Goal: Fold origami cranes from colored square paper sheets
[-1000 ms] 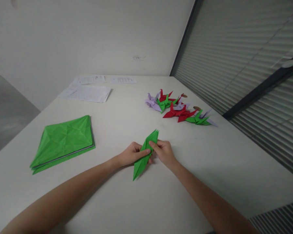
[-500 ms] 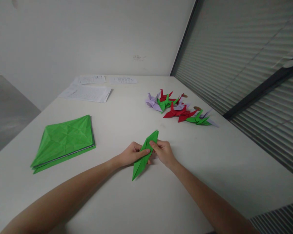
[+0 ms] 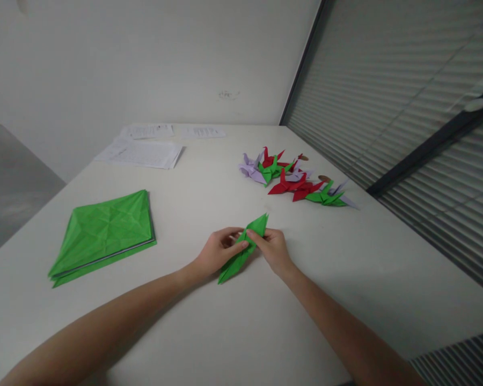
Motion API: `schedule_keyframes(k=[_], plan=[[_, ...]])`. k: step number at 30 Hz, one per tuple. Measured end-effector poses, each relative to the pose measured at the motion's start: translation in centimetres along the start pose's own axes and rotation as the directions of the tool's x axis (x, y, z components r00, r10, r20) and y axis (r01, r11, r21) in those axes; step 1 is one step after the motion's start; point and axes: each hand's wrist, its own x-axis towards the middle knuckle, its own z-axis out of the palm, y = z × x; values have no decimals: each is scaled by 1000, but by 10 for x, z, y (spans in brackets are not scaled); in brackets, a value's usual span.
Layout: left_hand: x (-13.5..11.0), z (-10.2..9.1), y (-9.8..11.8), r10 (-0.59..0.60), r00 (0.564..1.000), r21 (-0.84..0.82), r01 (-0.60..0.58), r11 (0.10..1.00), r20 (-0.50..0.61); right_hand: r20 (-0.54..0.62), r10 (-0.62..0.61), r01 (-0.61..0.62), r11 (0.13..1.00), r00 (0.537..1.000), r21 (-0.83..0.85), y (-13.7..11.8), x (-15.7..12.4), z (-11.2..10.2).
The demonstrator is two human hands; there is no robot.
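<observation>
A long, narrow folded green paper piece [image 3: 241, 253] lies slanted over the white table [image 3: 370, 268], its far tip pointing up and right. My left hand [image 3: 217, 252] pinches it near the middle from the left, thumb on top. From the right, my right hand [image 3: 271, 249] grips the same piece with closed fingers. Both hands meet at the paper's centre.
A stack of creased green paper sheets [image 3: 104, 233] lies at the left. Several finished paper cranes [image 3: 292, 179] in red, green and lilac sit at the back right. Printed white sheets [image 3: 143, 153] lie at the far edge. Window blinds run along the right.
The green piece has turned flatter and swung its far tip to the right. Both hands shifted slightly away from me with it.
</observation>
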Motion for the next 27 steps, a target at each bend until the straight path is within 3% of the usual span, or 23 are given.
schedule_keyframes(k=[2,3,5,7,13,17,21,24,27], plan=[[0,-1,3,245,953,214,-206,955,-176,-51,27,-25,999,998,26,1,2,-1],[-1,-1,6,360,916,317,-293,902,-177,-71,46,-44,998,996,37,1,3,-2],[-3,-2,12,473,880,427,-416,803,-32,-86,85,-80,995,993,64,-1,3,-1],[-4,-1,17,492,870,466,-451,761,37,-42,102,-98,991,994,93,-3,1,0],[-9,2,18,434,896,405,-433,806,93,206,15,-61,974,978,220,-12,-6,1],[-9,5,14,341,934,257,-306,917,-103,315,-36,-43,969,948,241,-14,-7,-2],[-3,6,15,170,932,-131,-222,966,-322,240,-132,93,981,962,169,-9,-5,-5],[4,2,17,34,940,-370,-166,914,-339,95,-253,248,967,963,63,-2,-2,-7],[9,-1,15,-72,956,-471,-74,879,-284,136,-337,338,941,932,17,2,-1,-7]])
